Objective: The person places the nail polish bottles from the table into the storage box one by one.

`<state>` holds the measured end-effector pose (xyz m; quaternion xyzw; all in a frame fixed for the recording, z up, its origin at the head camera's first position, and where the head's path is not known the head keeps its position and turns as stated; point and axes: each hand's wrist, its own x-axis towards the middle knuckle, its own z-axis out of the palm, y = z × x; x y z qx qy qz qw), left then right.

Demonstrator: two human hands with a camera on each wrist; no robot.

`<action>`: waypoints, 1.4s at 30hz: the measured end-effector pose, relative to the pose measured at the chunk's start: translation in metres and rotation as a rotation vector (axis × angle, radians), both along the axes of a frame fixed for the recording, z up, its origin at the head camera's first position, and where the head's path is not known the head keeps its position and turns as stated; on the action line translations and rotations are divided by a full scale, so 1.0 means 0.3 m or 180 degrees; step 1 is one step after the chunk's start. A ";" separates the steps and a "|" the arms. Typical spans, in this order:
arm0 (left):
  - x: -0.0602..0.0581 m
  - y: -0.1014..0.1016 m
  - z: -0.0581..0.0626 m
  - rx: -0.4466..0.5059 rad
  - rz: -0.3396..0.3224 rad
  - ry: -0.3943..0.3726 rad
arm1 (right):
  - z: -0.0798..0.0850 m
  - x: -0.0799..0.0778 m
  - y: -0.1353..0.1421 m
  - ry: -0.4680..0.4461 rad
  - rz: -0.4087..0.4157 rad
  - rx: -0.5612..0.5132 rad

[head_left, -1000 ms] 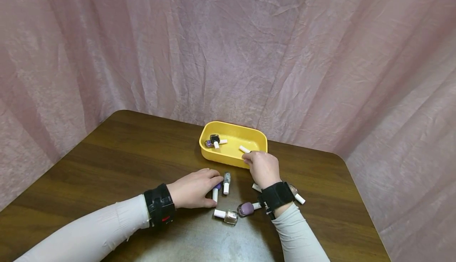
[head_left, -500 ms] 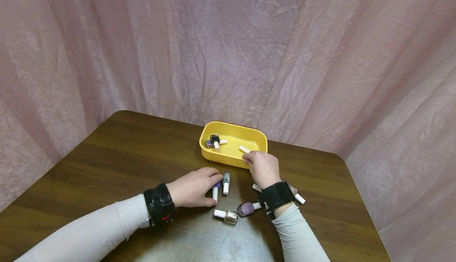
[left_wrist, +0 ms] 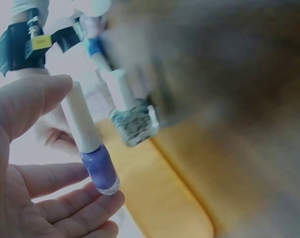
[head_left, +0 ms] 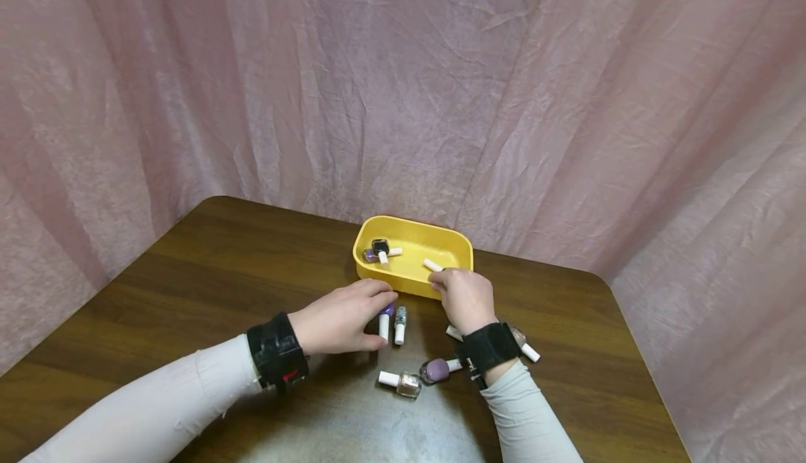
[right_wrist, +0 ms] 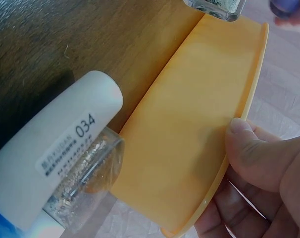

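My left hand (head_left: 345,316) pinches a purple nail polish bottle (left_wrist: 99,168), thumb near the end of its white cap and fingers at its glass base. Right beside it lies a silver-glitter nail polish bottle (head_left: 401,317) with a white cap. At the yellow tray's (right_wrist: 184,104) near right rim, my right hand (head_left: 467,298) grips the edge, with the thumb on one side and fingers on the other. Inside the tray, a dark bottle (head_left: 380,246) overlaps a purple one (head_left: 369,255) at the left. A white cap (head_left: 432,265) shows near my right fingers, the rest hidden.
Toward me on the brown table (head_left: 252,239) lie a gold-glitter bottle (head_left: 408,384) and a mauve one (head_left: 436,370). By my right wrist are another glitter bottle (head_left: 519,336) and a partly hidden white cap (head_left: 454,331). A pink curtain (head_left: 403,99) hangs behind.
My left hand has moved forward toward the tray, taking the purple nail polish bottle along. The right hand keeps its place on the tray rim.
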<state>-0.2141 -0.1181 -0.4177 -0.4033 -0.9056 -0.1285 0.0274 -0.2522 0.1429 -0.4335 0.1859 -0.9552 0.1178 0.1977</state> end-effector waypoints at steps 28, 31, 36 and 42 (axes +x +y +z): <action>-0.168 0.048 0.136 0.0362 0.0134 0.0324 | 0.002 0.001 -0.001 0.0008 0.0000 0.0039; -0.192 0.057 0.138 0.0355 0.0185 0.0286 | 0.002 -0.001 -0.002 0.0015 -0.0001 0.0051; -0.232 0.071 0.141 0.0337 0.0261 0.0269 | 0.001 -0.001 0.000 0.0021 0.0002 0.0069; -0.276 0.083 0.139 0.0323 0.0325 0.0267 | -0.004 0.001 0.001 0.0049 0.0011 0.0051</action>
